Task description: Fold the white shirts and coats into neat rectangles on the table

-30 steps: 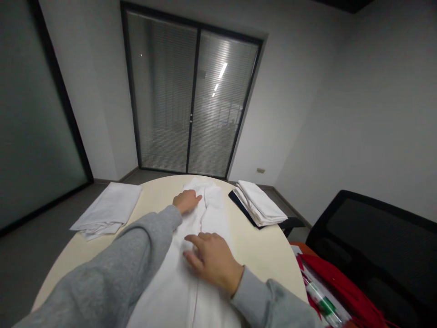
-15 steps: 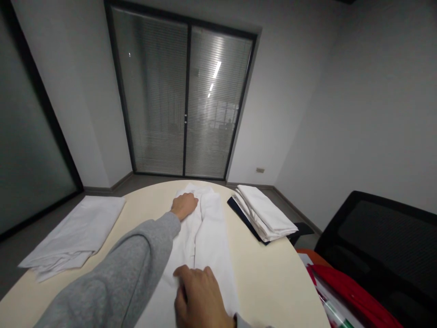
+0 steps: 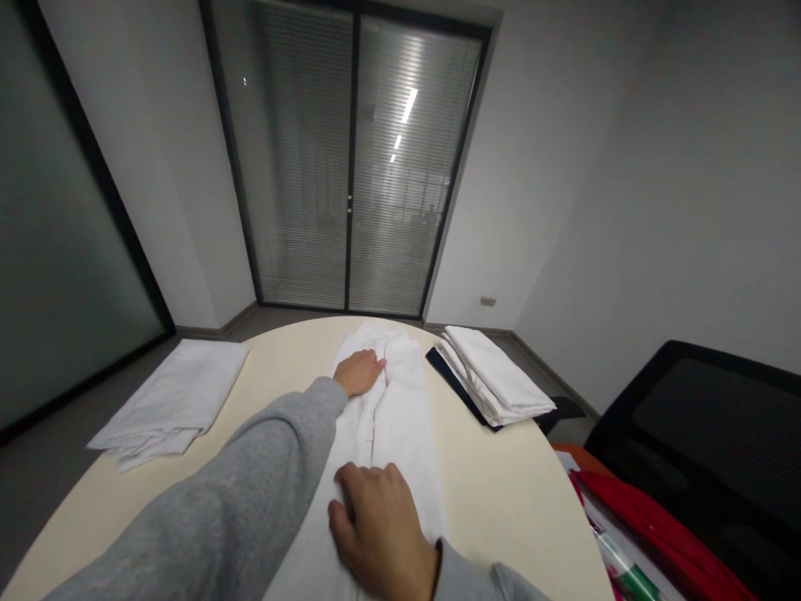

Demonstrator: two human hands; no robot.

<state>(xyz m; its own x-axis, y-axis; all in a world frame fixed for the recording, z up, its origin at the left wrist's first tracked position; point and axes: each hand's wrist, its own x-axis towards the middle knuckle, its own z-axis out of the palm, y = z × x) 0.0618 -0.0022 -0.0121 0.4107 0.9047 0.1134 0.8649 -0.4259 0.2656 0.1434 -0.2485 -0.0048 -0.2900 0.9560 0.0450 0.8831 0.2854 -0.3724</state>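
A long white garment [image 3: 400, 401] lies folded lengthwise down the middle of a round cream table [image 3: 501, 492]. My left hand [image 3: 360, 371] reaches out to its far end and rests flat on the cloth, fingers stretched. Nearer me, my right hand [image 3: 381, 534] presses palm-down on the garment with the fingers spread slightly. Neither hand holds anything. Both arms wear grey sleeves.
A folded white cloth [image 3: 172, 401] lies at the table's left edge. A stack of folded white cloths [image 3: 497, 384] on a dark board sits at the right. A black chair [image 3: 701, 434] and red items [image 3: 644, 534] stand at the right.
My right hand slid back along the garment toward me, from its middle to its near part. My left hand stayed at the far end. The view shifted slightly.
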